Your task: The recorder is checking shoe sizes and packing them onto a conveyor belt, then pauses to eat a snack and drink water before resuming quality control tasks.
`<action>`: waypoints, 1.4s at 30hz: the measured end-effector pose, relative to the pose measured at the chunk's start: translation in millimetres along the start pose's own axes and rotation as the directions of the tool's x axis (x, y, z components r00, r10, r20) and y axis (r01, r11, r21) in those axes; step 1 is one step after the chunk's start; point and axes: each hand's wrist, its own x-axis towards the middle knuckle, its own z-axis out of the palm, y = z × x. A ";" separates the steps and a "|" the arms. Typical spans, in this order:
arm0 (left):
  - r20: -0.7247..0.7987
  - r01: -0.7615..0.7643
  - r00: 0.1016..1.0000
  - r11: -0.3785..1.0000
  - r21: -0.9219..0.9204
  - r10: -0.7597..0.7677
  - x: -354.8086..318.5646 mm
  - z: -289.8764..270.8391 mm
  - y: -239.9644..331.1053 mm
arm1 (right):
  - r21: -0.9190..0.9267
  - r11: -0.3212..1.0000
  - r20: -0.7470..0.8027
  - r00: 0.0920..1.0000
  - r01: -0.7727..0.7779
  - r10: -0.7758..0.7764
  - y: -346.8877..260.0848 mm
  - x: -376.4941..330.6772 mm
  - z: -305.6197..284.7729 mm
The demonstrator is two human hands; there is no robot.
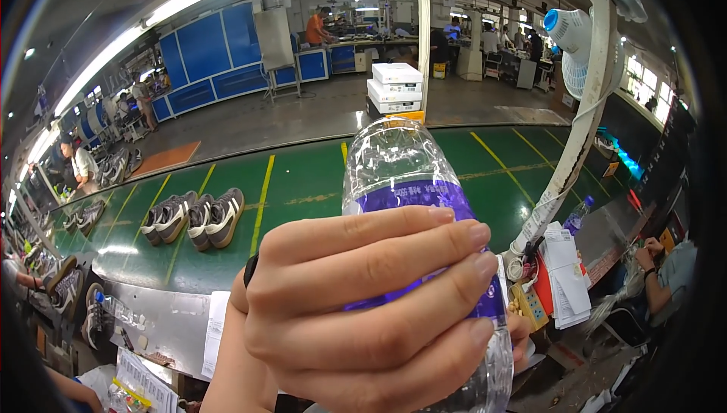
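**Bottle raised close to the camera above the shoe line**

A green conveyor belt (318,178) with yellow stripes sweeps across the middle of the frame, carrying grey-and-white sneakers (195,218) at centre left, laid sideways in pairs. In the lower centre a left hand (363,307) wraps four fingers around a clear plastic water bottle (405,170) with a purple label, holding it upright and near the lens, probably lifted toward the mouth. The right hand is out of view. White boxes (395,86) are stacked at upper centre.
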 end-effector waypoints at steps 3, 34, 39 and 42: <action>-0.004 -0.025 1.000 1.000 -0.011 0.025 -0.9 0.8 -3.9 | -0.002 1.000 -0.009 1.000 -0.011 0.011 1.2 -2.6 -1.3; 0.130 0.292 0.954 0.729 -0.619 -0.271 -65.1 28.8 16.5 | -0.003 0.996 -0.030 0.995 -0.094 0.094 14.5 -1.0 8.2; 0.110 0.280 0.957 0.759 -0.588 -0.268 -69.4 32.6 19.5 | 0.043 0.991 0.006 0.992 -0.125 0.125 21.3 4.1 10.3; 0.026 0.198 0.977 0.858 -0.473 -0.211 -67.1 35.4 14.0 | 0.057 0.990 0.018 0.991 -0.131 0.131 20.6 3.2 12.4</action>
